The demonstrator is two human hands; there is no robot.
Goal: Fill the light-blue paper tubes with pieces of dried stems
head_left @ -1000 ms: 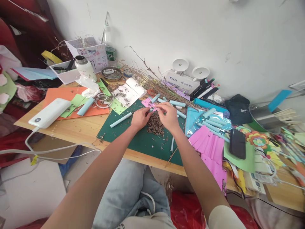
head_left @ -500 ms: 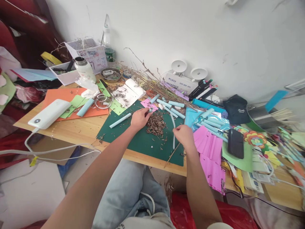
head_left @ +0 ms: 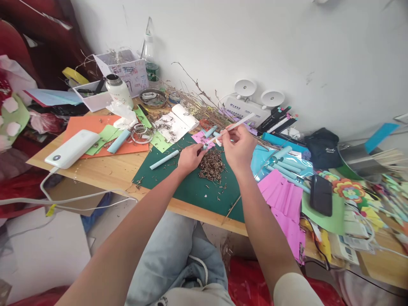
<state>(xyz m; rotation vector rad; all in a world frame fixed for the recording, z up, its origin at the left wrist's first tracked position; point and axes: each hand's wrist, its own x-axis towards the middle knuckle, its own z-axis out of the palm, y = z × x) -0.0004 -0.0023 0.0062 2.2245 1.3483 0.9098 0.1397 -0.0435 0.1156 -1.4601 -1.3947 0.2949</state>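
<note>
My right hand (head_left: 239, 146) is closed around a slim, translucent white stick (head_left: 244, 121), which slants up to the right. The stick's lower end points at the fingertips of my left hand (head_left: 191, 157). Those fingers pinch a small pale-blue rolled tube (head_left: 205, 146); only its round end shows. Whether stick and tube touch I cannot tell. Just below both hands, a heap of brown dried plant bits (head_left: 211, 165) lies on a dark green cutting mat (head_left: 191, 193). Another pale-blue tube (head_left: 164, 160) rests left of my left hand.
Dried stems (head_left: 204, 104) lie along the back. More blue tubes (head_left: 288, 165) sit on a plastic packet at the right, near pleated pink paper (head_left: 280, 193) and a phone (head_left: 321, 195). A white power bank (head_left: 73, 148) and an open bottle (head_left: 118, 91) stand left.
My right hand has lifted the white stick off the mat and brought it up and left to my left hand. My left hand stays by the heap, and the view has shifted slightly.
</note>
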